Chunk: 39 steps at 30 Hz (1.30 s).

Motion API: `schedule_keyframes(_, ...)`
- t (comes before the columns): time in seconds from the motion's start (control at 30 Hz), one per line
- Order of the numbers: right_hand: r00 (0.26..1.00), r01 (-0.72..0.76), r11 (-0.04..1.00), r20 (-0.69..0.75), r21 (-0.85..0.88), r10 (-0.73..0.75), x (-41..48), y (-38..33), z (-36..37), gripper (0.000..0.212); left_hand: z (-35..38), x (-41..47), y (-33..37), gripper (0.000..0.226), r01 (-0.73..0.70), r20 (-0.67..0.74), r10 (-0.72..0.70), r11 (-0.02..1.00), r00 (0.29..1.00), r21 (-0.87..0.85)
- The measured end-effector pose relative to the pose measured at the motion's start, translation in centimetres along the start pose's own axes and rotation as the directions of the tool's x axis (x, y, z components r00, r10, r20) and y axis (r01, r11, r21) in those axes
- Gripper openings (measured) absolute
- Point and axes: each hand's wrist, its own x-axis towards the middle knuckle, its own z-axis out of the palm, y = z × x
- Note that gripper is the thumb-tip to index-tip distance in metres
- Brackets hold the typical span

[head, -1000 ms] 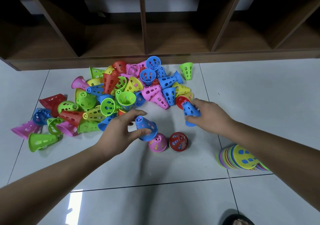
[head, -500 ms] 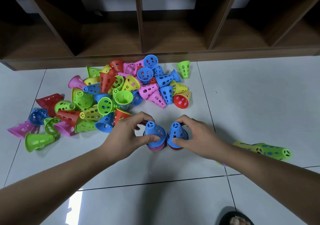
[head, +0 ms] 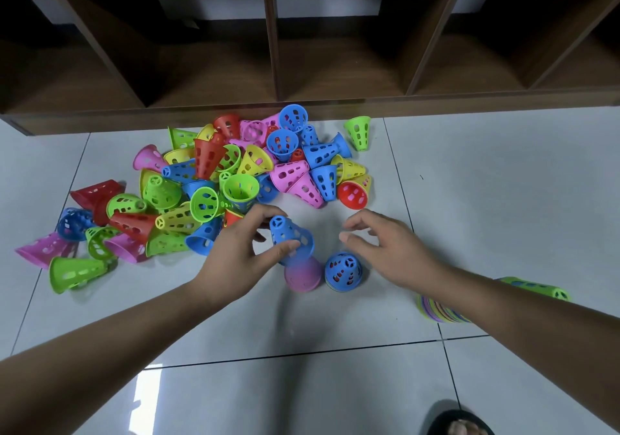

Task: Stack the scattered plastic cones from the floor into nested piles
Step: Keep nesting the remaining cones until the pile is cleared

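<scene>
1. Blue cone (head: 291, 238): perforated plastic w/ oval slots and a small spoked cap on the narrow end. It sat tilted, narrow end up-left, wide rim down over a pink cone (head: 303, 277).
2. Pink cone was motion-blurred, on the floor near centre. Couldn't tell if the blue rim touched it or hung just above.
3. Left hand (head: 235, 257) gripped the blue cone, thumb on its near side, fingers curled round the far side.
4. Just right of the pink one stood a blue-over-red pair (head: 343, 272): a blue cone nested on a red one, red showing thru the holes, upright, narrow end up.
5. Right hand (head: 392, 250) hovered beyond & right of that pair, fingers loosely bent, holding nothing.
6. Loose heap (head: 218, 183) of red, green, yellow, pink & blue cones lay behind & left of the hands, most on their sides.
7. One green cone (head: 359, 133) stood apart at the heap's far right, wide end up.
8. Long nested stack (head: 536, 288), green outermost, lay on its side at right, partly hidden by the right forearm.
9. White tiled floor (head: 302, 384); wooden shelf unit (head: 335, 65) along the back.
</scene>
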Motion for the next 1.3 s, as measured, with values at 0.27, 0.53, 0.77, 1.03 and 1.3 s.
schedule_keyframes(0.27,0.992,-0.047,0.992,-0.126,-0.114,0.032,4.3,2.2,-0.9,0.016,2.6,-0.9,-1.1,0.039,-0.095,0.189,0.062,0.981,0.98,0.167)
schedule_keyframes(0.53,0.98,-0.099,0.938,-0.195,-0.332,0.035,7.6,3.4,-1.5,0.045,3.2,-0.3,-3.2,0.057,-0.144,0.36,0.048,0.959,0.932,0.246)
schedule_keyframes(0.77,0.994,-0.111,0.925,-0.039,-0.364,0.104,8.5,4.5,-1.6,0.058,1.7,5.1,-3.4,0.042,-0.148,0.158,0.104,0.94,0.982,0.306)
schedule_keyframes(1.03,0.984,-0.16,0.927,0.021,-0.338,0.177,9.0,4.0,-1.3,0.033,2.3,11.0,-5.4,0.059,-0.397,0.404,0.168,0.701,0.899,0.593)
schedule_keyframes(1.3,0.969,-0.209,0.92,0.053,-0.332,0.24,8.8,3.2,0.2,0.029,4.2,13.3,-5.0,0.072,-0.44,0.483,0.045,0.492,0.874,0.751)
